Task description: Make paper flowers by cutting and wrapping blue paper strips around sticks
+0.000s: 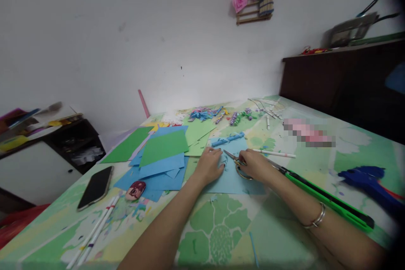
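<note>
Head view. Your right hand grips the scissors at centre, fingers at the handles, blades pointing up-left toward your left hand. Your left hand is palm down on the light-blue paper sheet, fingers bent and narrow beside curled blue paper; you cannot tell whether they pinch it. The sheet lies in the centre of the frame, partly under both hands.

Edges: the table's left edge runs diagonally from the lower left to centre left; the far edge meets the wall. Your open room is at lower centre, on the floral tablecloth, where a thin blue strip lies.

Obstructions: the green utility knife lies alongside your right forearm, with the dark-blue glue gun at the right edge. A white stick sits just beyond your right hand. A rolled blue paper tube rests at the sheet's far end. Green paper and blue paper overlap left of your left hand. The smartphone and two white sticks occupy the lower left.
</note>
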Tool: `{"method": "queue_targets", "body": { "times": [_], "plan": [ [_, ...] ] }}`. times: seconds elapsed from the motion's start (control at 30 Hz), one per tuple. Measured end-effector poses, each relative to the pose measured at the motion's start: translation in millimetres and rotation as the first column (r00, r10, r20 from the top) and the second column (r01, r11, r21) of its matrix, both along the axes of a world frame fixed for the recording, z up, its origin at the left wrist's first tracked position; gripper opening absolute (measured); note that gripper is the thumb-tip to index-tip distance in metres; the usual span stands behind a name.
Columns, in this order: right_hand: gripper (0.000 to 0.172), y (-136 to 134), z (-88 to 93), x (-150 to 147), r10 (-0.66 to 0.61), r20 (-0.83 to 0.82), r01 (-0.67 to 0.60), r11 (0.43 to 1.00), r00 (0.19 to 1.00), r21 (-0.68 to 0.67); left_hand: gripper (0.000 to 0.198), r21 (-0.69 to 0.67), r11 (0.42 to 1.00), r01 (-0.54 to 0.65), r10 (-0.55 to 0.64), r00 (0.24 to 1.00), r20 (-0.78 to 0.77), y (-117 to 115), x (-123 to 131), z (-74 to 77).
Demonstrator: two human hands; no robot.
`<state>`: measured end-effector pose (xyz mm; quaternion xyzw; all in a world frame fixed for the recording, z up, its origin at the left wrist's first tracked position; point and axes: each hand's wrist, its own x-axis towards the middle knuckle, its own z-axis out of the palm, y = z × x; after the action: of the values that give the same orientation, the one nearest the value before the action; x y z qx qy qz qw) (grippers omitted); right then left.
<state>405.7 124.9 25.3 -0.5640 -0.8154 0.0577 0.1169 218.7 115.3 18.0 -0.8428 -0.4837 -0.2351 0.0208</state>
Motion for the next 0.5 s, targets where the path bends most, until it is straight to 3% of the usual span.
{"method": "queue_targets", "body": {
  "times": [0.13,0.33,0.43,0.5],
  "plan": [
    [0.010,-1.3,-1.0,-0.8,-0.003,-0.015,0.003,1.000,1.000,0.006,0.019,-0.049,0.998,-0.040,0.035,0.994,-0.101,6.0,3.5,-4.5],
    [0.011,-1.8,1.1,-2.1,-0.013,-0.097,0.017,0.999,0.995,0.044,0.020,-0.040,0.997,-0.060,0.060,0.998,-0.011,11.5,-0.8,-7.2],
    [0.016,-3.4,5.9,-4.5,0.028,-0.202,-0.012,0.997,0.979,0.081,0.022,-0.044,0.996,-0.077,0.085,0.971,0.222,5.1,2.7,-2.6],
    [0.020,-4.5,8.2,-6.3,0.106,-0.394,-0.065,0.991,0.913,0.118,0.020,-0.112,0.993,-0.019,0.074,0.859,0.506,-2.3,7.4,2.2]
  ]
}}
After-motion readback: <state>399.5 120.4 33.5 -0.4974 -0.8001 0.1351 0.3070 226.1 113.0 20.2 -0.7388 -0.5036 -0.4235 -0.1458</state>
